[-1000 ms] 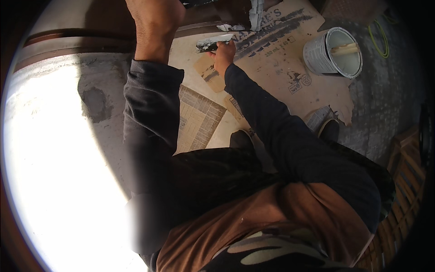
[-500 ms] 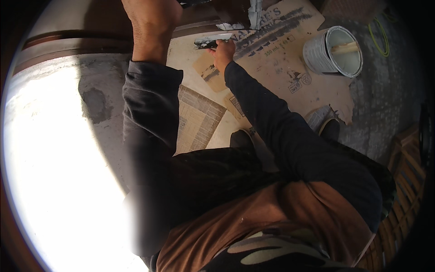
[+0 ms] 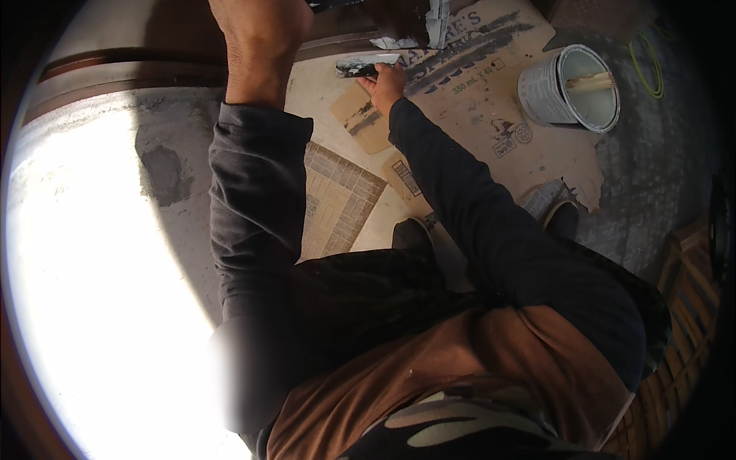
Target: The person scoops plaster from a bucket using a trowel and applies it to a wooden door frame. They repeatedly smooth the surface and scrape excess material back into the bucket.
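In my right hand (image 3: 386,87) is a putty knife (image 3: 355,69), gripped by closed fingers. Its wide dark blade is smeared with white paste and points left, just short of a dark brown frame (image 3: 326,49). White-grey patches (image 3: 438,21) of the same look cover an upright part of that frame. My left hand (image 3: 268,27) reaches up to the top edge beside the frame. Its fingers lie beyond the picture, so what it touches is hidden.
A paint bucket (image 3: 541,95) with pale contents and a wooden stick (image 3: 589,83) inside stands at the right on flattened cardboard (image 3: 479,123). Beyond it lies a yellow-green cord (image 3: 648,73). Wooden slats (image 3: 678,307) border the lower right. Strong sunlight hits the left floor.
My right hand and the putty knife have shifted slightly to the right in the picture, as has most of the scene. The left hand stays at the top edge.
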Available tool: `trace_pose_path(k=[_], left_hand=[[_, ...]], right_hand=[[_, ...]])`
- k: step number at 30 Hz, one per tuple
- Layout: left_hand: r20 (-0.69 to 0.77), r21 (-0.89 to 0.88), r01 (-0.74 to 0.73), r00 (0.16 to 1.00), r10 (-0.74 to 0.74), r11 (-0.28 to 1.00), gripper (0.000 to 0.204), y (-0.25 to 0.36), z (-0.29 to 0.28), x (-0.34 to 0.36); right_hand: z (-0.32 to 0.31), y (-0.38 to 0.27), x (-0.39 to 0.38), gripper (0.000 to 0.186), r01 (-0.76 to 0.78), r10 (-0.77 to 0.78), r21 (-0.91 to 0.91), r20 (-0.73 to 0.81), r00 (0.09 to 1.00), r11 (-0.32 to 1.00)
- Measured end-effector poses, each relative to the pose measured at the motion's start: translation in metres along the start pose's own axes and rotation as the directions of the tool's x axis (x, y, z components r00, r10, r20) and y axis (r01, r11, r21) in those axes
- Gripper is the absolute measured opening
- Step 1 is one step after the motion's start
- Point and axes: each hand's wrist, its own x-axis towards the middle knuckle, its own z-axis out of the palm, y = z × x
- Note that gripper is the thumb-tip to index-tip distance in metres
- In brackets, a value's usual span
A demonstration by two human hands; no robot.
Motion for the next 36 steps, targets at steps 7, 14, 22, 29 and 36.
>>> trace_pose_path(k=[7, 14, 22, 29, 36], left_hand=[[-0.036, -0.038, 0.056, 0.998, -0.057, 0.998, 0.032, 0.003, 0.004, -0.003], [-0.106, -0.004, -0.027, 0.994, 0.027, 1.0, 0.03, -0.004, 0.003, 0.0], [-0.033, -0.035, -0.027, 0.999, 0.026, 0.999, 0.03, -0.007, -0.004, 0.002], [0.078, -0.173, 0.027, 0.997, -0.014, 0.985, 0.03, -0.004, -0.006, 0.001], [0.024, -0.043, -0.008, 1.0, 0.009, 0.999, 0.029, -0.01, -0.009, 0.005]], right_hand=[[-0.01, -0.022, 0.016, 0.007, -0.111, 0.074, 0.262, 0.147, 0.986, 0.959], [-0.024, -0.007, 0.017, 0.006, -0.238, 0.174, 0.325, 0.213, 0.962, 0.915], [0.009, -0.034, -0.003, 0.011, 0.154, -0.165, 0.075, 0.188, 0.968, 0.985], [0.004, -0.011, -0.027, 0.018, 0.099, -0.094, -0.079, 0.068, 0.993, 0.992], [0.024, -0.016, -0.003, 0.021, 0.203, -0.194, -0.124, 0.076, 0.978, 0.971]])
